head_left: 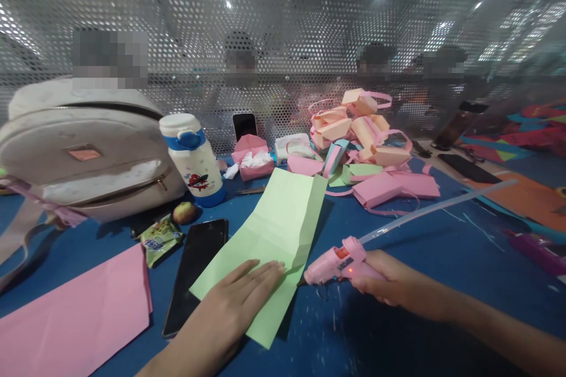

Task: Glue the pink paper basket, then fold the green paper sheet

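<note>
A creased sheet of light green paper [278, 212] lies on the blue table, its right edge folded up. My left hand [245, 300] rests flat on its lower part, fingers stretched out. Just right of the paper, my right hand [380, 277] is wrapped round the handle of a pink glue gun [329, 265]. The gun's dark nozzle points left and sits close to the paper's folded edge; whether they touch I cannot tell. A long clear glue stick [433, 210] sticks out of the gun's back toward the upper right.
Pink paper [79, 318], a black phone [194, 277], a snack packet [161, 240] and a white bottle [192, 159] lie or stand left. A backpack [88, 153] is behind. Folded paper bags [367, 129] are piled at the back; a purple object [537, 253] is right.
</note>
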Motion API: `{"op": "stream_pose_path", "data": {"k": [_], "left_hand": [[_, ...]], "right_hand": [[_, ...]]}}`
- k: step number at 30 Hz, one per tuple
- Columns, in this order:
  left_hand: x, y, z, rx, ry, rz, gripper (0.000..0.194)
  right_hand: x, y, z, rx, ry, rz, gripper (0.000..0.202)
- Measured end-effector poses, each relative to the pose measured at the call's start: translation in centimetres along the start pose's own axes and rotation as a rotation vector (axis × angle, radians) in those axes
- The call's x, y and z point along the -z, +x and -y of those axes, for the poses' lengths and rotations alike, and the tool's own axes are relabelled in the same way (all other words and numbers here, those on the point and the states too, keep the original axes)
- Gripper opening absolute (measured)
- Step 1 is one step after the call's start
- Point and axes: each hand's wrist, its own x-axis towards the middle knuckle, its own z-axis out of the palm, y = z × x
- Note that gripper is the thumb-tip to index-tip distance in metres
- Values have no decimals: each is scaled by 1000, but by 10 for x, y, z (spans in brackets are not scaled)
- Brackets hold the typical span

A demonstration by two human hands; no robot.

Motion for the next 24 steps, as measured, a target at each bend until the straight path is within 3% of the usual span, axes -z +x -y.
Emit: {"op": "stream_pose_path", "data": {"k": [7, 24], "left_hand": [[0, 1, 1, 17, -6, -26, 70], [-2, 0, 3, 17, 8, -68, 61]], "right_hand": [[0, -1, -9, -86, -27, -82, 62], [4, -1, -17, -94, -84, -178, 61]]}}
